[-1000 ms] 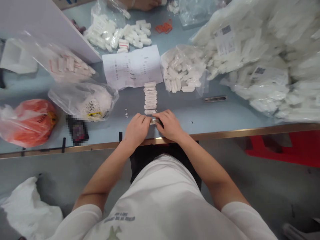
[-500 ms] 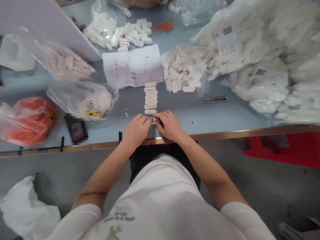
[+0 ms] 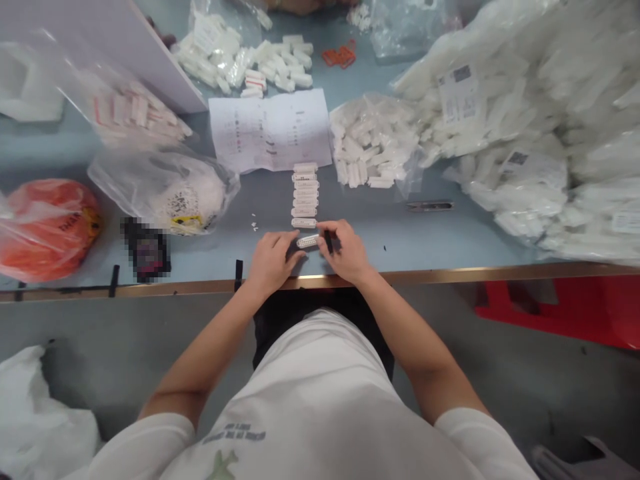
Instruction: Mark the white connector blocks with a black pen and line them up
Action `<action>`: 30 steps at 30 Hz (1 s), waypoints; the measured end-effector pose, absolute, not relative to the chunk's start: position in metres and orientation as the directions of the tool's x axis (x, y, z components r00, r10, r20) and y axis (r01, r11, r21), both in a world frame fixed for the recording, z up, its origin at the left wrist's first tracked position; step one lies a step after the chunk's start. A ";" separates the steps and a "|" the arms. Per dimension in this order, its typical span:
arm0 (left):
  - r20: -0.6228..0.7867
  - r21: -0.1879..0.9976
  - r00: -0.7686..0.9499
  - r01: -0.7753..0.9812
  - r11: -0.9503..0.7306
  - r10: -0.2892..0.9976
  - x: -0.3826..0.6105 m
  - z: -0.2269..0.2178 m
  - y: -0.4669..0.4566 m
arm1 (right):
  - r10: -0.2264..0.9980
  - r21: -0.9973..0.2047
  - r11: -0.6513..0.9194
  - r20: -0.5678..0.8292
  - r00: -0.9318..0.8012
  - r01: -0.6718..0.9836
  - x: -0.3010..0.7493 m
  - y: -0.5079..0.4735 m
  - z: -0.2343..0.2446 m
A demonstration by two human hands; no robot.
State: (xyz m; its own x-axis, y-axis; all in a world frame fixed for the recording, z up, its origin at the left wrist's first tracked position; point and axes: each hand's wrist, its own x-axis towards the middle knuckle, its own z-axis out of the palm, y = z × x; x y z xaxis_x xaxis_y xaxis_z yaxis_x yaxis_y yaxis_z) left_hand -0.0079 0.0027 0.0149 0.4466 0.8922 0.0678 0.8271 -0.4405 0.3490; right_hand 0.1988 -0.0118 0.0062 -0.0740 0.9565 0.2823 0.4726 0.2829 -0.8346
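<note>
Table [image 3: 450, 230], smooth grey-blue, carries crinkled clear bags [image 3: 525, 113], a printed sheet [image 3: 270, 130] and a straight row of white pieces [image 3: 304, 195]. Since a second ago the left hand [image 3: 273, 260] and right hand [image 3: 347, 253] have drawn slightly apart, uncovering one ribbed white piece [image 3: 307, 241] just below the row. The left fingers pinch its end; the right pinches a slim dark tool [image 3: 327, 241].

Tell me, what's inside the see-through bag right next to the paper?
Lots of little white plastic pieces are piled inside the clear bag, beside the paper. Whatever lies under the top pieces is covered, so I cannot see it.
</note>
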 end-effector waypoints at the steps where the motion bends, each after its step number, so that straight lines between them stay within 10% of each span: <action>1: 0.089 0.346 0.437 0.830 -0.439 0.895 -0.007 0.012 0.002 | 0.955 -0.840 0.290 0.283 -0.085 0.458 0.200 -0.012 0.008; 30: 0.208 0.400 0.427 0.784 -0.475 0.880 0.000 0.003 -0.002 | 0.986 -0.833 0.164 0.144 -0.078 0.528 0.193 -0.011 0.016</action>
State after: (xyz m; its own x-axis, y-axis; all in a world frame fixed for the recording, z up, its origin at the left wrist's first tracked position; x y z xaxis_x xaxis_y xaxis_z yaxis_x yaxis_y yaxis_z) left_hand -0.0004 -0.0017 0.0026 0.4269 0.8801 0.2079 0.7842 -0.4747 0.3996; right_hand 0.1934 -0.0115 0.0159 -0.0783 0.9864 0.1445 0.5280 0.1639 -0.8333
